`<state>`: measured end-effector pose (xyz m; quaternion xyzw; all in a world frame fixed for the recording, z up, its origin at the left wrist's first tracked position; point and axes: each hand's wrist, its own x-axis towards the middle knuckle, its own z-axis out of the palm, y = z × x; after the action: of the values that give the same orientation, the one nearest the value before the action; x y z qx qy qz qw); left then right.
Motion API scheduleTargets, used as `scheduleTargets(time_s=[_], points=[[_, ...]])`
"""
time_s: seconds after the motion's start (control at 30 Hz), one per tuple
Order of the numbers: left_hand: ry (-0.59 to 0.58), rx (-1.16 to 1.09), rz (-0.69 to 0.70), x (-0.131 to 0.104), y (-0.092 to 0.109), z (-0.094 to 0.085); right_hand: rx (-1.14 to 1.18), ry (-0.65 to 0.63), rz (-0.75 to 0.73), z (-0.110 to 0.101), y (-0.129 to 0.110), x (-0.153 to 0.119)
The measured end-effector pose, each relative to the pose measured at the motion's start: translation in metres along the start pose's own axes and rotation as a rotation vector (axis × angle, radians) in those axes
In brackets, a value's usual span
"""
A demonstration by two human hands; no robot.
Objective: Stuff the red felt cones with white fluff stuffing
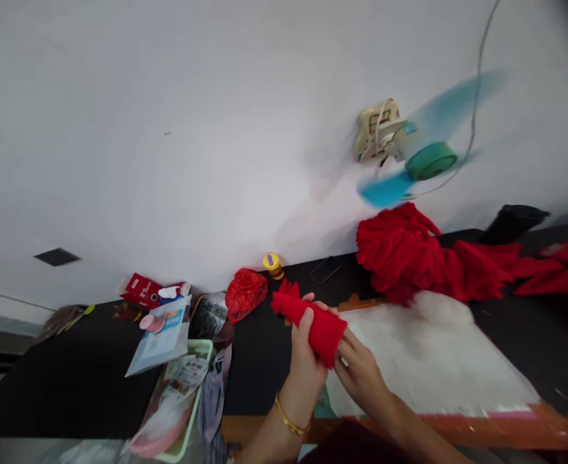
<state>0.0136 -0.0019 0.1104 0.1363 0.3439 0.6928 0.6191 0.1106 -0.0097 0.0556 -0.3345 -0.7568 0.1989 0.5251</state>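
Note:
A red felt-like cone (320, 328) is held above the front of the table, its narrow tip pointing up and left. My left hand (306, 348) wraps around its middle, thumb lying on top. At the wide lower end, my right hand (359, 367) has its fingers at the rim, some of them hidden inside the opening; what they hold there is out of sight. Behind the cone's tip lie small red cloth pieces (290, 290). White fluffy sheet material (419, 357) spreads on the table just right of my right hand.
A heap of red cloth pieces (404, 254) lies at the back right, beside a black container (516, 222). A wall fan (429, 161) spins above. Along the back stand a yellow jar (273, 265) and a red plastic bag (246, 293). A green-rimmed basket (201, 348) is at left.

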Motion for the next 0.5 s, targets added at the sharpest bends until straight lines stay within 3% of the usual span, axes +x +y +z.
scheduleTargets(time_s=[0.27,0.4,0.5], points=[[-0.207,0.201,-0.038,-0.016,0.003,-0.003,-0.065,-0.147,-0.142,0.0,0.016,-0.013],[-0.274,0.257,-0.09,-0.012,0.0,-0.008,-0.052,-0.13,-0.037,0.001,0.015,-0.01],[-0.319,0.28,-0.132,-0.011,0.0,-0.012,0.03,-0.237,0.041,0.001,0.017,-0.016]])
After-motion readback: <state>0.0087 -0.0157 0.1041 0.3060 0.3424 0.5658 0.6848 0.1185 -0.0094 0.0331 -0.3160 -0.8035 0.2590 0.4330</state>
